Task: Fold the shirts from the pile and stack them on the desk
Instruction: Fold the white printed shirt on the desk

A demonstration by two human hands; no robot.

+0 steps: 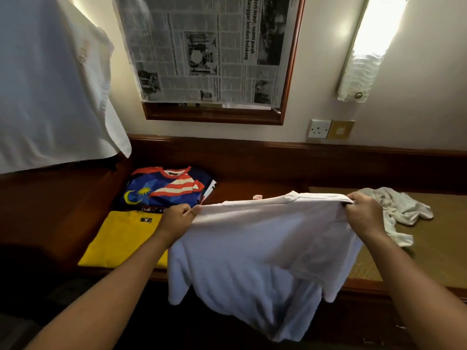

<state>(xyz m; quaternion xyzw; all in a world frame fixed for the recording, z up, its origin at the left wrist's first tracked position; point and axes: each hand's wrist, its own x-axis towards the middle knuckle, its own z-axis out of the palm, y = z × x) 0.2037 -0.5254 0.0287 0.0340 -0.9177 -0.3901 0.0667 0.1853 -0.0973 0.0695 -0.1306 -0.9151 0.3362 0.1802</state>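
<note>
Right now your left hand (180, 216) and right hand (362, 213) each pinch a top corner of the white shirt (252, 253), which hangs over the desk's (252, 190) front edge. Farther left lie a folded yellow shirt (121, 241) and a flag-print shirt (164, 189); a crumpled cloth (401, 208) sits toward the right end.

Two bare forearms reach in from below — no sleeves show, no watch or ring that I can make out. The left hand (177, 218) and right hand (364, 213) are ungloved — nothing worn.
</note>
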